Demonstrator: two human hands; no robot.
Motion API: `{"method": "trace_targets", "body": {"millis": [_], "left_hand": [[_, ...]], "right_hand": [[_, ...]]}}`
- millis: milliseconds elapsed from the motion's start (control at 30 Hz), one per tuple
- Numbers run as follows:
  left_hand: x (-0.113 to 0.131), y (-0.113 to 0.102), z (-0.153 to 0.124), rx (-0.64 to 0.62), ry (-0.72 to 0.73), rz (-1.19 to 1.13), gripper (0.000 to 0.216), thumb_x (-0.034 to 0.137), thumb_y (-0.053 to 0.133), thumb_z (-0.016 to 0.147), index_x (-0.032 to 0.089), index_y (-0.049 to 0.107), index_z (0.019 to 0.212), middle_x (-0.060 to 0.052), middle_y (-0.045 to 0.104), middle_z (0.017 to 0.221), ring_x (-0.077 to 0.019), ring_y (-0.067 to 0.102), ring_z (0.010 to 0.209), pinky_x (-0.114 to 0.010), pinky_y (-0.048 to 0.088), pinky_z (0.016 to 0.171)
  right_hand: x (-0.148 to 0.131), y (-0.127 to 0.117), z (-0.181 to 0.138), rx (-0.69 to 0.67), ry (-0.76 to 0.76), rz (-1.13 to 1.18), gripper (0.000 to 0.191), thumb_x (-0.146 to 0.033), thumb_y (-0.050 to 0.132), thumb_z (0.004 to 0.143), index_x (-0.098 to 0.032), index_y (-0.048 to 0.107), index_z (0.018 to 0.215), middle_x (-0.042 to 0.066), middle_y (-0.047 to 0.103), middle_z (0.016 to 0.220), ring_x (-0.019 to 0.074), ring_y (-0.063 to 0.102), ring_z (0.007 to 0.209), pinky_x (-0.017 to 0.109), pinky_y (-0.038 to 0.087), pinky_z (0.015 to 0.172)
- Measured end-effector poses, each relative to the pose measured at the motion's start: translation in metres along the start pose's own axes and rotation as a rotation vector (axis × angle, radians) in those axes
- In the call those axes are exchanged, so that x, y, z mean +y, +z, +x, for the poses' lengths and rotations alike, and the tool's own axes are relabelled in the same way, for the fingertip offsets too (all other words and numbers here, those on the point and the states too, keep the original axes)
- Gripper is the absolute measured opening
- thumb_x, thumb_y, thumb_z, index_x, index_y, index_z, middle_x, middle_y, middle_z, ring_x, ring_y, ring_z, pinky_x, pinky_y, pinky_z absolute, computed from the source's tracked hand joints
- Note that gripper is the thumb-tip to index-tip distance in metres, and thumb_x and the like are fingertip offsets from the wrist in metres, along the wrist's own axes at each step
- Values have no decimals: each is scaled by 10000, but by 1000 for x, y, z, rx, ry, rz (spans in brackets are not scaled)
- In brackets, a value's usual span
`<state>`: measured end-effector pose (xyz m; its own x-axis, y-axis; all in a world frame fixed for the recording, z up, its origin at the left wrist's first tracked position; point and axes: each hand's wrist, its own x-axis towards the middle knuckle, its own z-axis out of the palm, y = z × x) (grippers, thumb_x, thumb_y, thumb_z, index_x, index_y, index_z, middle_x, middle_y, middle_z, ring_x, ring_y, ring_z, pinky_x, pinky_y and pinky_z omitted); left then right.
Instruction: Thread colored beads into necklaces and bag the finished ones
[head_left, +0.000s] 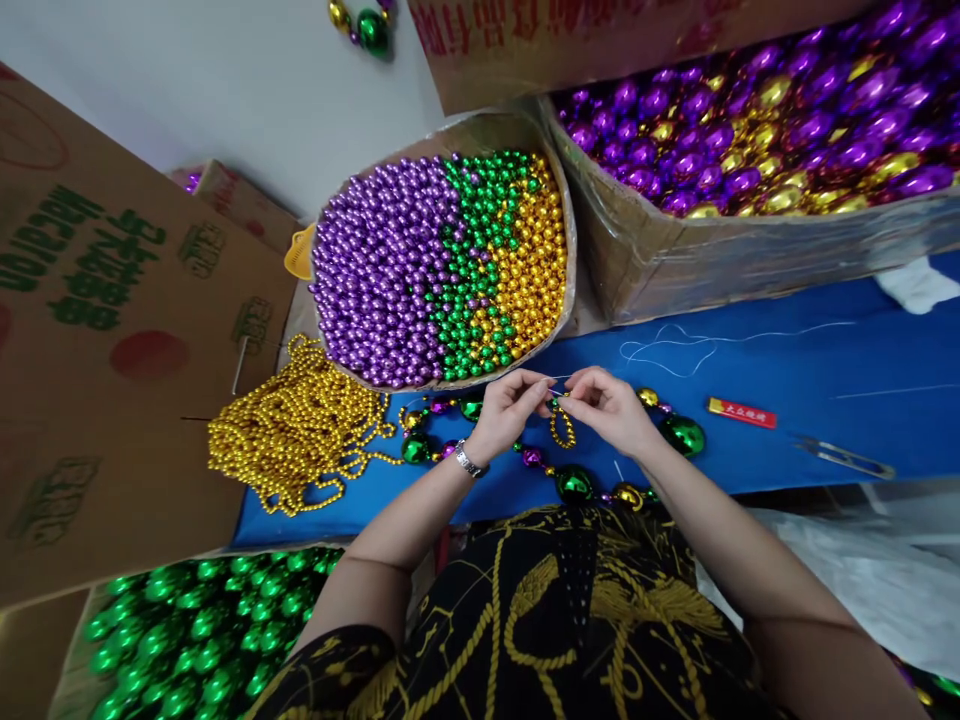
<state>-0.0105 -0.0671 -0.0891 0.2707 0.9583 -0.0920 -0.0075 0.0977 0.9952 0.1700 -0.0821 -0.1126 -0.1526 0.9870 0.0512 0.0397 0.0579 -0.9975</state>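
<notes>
My left hand (514, 405) and my right hand (604, 405) meet above the blue table, fingertips pinched close together. Between them runs a thin pale thread, and a small loop of gold beads (564, 428) hangs just below. Under and around my hands lies a strand of green, purple and gold beads, with a large green bead (574, 484) near my body and another green bead (682, 435) to the right. Beyond my fingers stands a lined box (571, 270) of small purple, green and gold beads.
Gold bead strands (292, 440) are heaped at left beside a cardboard box (142, 420). On the right lie a red-and-yellow lighter (741, 412), thread snips (844, 456) and loose thread (667, 355). Another box (675, 260) holds larger purple and gold beads; green beads (202, 630) fill one below left.
</notes>
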Motion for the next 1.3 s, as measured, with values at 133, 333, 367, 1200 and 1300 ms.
{"method": "trace_targets", "body": {"millis": [133, 333, 367, 1200, 1300], "left_hand": [[7, -2, 1, -40, 64, 210, 292, 433, 601, 900, 152, 670, 937, -29, 675, 756, -117, 645, 649, -234, 507, 627], [10, -12, -5, 92, 136, 414, 294, 461, 600, 878, 187, 598, 771, -24, 606, 737, -136, 542, 691, -265, 451, 660], [9, -10, -6, 63, 45, 291, 322, 487, 589, 878, 186, 564, 764, -15, 596, 723, -119, 507, 621, -251, 426, 593], [15, 21, 4, -309, 278, 125, 272, 417, 592, 912, 192, 598, 1065, -109, 656, 1143, -192, 644, 1030, -342, 516, 895], [1, 19, 3, -452, 173, 135, 390, 347, 677, 864, 194, 505, 1179, -78, 707, 1012, -160, 676, 900, -295, 526, 822]], "right_hand": [[-9, -12, -2, -110, 181, 100, 370, -531, 705, 785, -199, 542, 796, 10, 652, 801, 91, 553, 563, 245, 466, 528], [-14, -30, -4, 133, 308, 393, 474, -629, 657, 788, -244, 389, 856, 30, 717, 983, 70, 540, 521, 197, 362, 443], [-14, -30, -3, 173, 314, 463, 471, -630, 653, 789, -251, 381, 854, 2, 703, 912, 65, 502, 494, 199, 345, 437], [-54, -32, -8, -275, -150, -504, 311, -403, 431, 982, -206, 604, 815, -41, 551, 643, 83, 480, 573, 233, 329, 571], [-67, -40, -10, -225, -140, -448, 326, -415, 419, 984, -198, 620, 846, -19, 604, 703, 89, 518, 618, 234, 364, 601]]}}
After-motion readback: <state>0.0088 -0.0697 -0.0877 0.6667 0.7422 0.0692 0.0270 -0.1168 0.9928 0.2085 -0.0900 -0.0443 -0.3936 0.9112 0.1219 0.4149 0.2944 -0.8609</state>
